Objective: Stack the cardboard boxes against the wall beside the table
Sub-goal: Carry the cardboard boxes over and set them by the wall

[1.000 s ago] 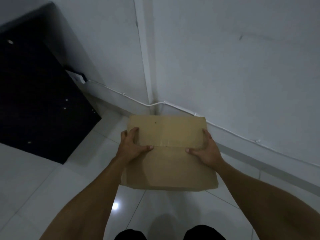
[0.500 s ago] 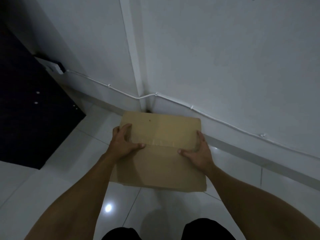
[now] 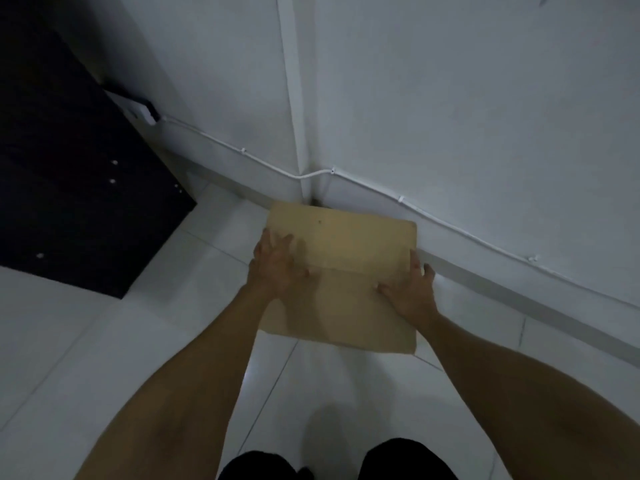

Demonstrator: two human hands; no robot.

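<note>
A brown cardboard box, closed with a taped seam across its top, lies low by the corner where two white walls meet. Its far edge is close to the wall. My left hand grips the box's left side, thumb on the top near the seam. My right hand grips the right side, fingers over the edge and thumb on top. Whether the box rests on the floor or hangs just above it is unclear.
A dark table or cabinet fills the left side. A white cable runs along the wall above the baseboard to a plug strip. White floor tiles spread around; my dark-clad knees show at the bottom.
The box has gone down and toward the wall corner with both hands on it. My right-hand fingers have spread a little at the box's right edge.
</note>
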